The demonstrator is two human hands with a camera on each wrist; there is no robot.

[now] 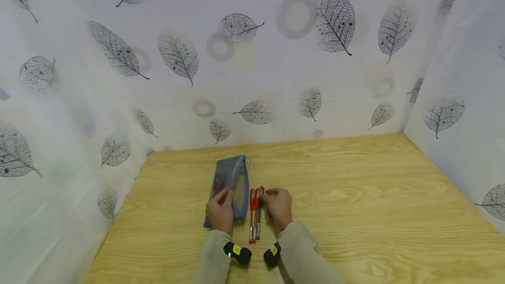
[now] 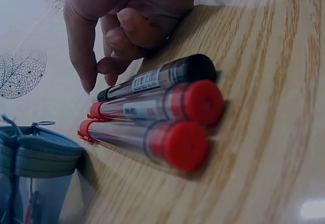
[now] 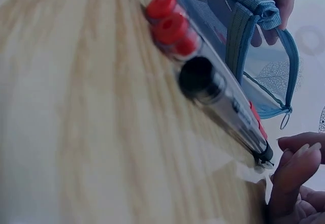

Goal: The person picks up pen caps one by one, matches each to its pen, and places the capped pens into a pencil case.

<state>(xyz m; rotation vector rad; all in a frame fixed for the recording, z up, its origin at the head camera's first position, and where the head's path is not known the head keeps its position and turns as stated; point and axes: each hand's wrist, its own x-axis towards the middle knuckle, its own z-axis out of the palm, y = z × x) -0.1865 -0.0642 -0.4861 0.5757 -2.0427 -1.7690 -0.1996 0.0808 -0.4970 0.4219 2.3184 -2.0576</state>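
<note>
A blue mesh pencil pouch point(image 1: 239, 189) with its zip side gaping lies on the table, a dark and reddish item point(image 1: 218, 183) showing through it. My left hand point(image 1: 221, 211) pinches the pouch near its opening; in the right wrist view some of its fingers show through the mesh. Beside the pouch lie two red-capped pens point(image 1: 252, 214) and a black pen point(image 1: 259, 220), side by side. My right hand point(image 1: 278, 207) is at the cap end of the black pen, fingers bent, fingertips right by the cap. The black pen point(image 3: 228, 107) lies along the tabletop.
The wood-grain table point(image 1: 355, 196) extends to both sides. White leaf-print sheeting point(image 1: 276, 78) rises behind it and at left and right. A small ring point(image 1: 247, 161) hangs from the pouch's far corner. Each wrist wears a black camera point(image 1: 240, 254).
</note>
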